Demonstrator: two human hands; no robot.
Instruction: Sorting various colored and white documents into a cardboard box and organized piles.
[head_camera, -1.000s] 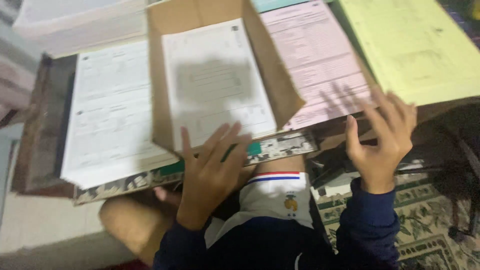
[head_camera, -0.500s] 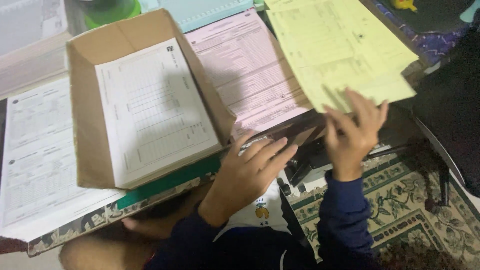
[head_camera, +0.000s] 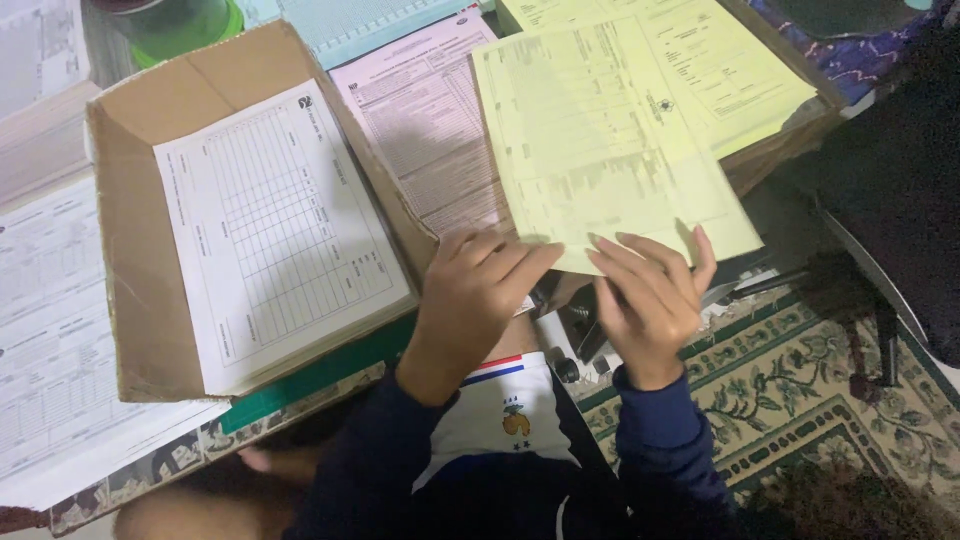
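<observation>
I hold a yellow printed sheet (head_camera: 600, 150) by its near edge with both hands. My left hand (head_camera: 475, 295) grips its lower left corner, over the pink form stack (head_camera: 420, 120). My right hand (head_camera: 650, 295) grips its lower right part, fingers spread on the paper. The sheet hangs above the pink stack, partly drawn off the yellow stack (head_camera: 730, 70) at the right. To the left stands an open cardboard box (head_camera: 140, 290) with a stack of white ruled forms (head_camera: 270, 230) inside.
A stack of white forms (head_camera: 50, 350) lies at the far left on a low board. A green container (head_camera: 180, 25) stands at the back. A light blue pad (head_camera: 370, 25) lies behind the pink stack. A patterned carpet (head_camera: 830, 400) and a dark object (head_camera: 900, 190) are at right.
My right hand has pulled one yellow sheet leftward off the yellow stack, and my left hand has risen to take its other corner. The view has shifted slightly.
</observation>
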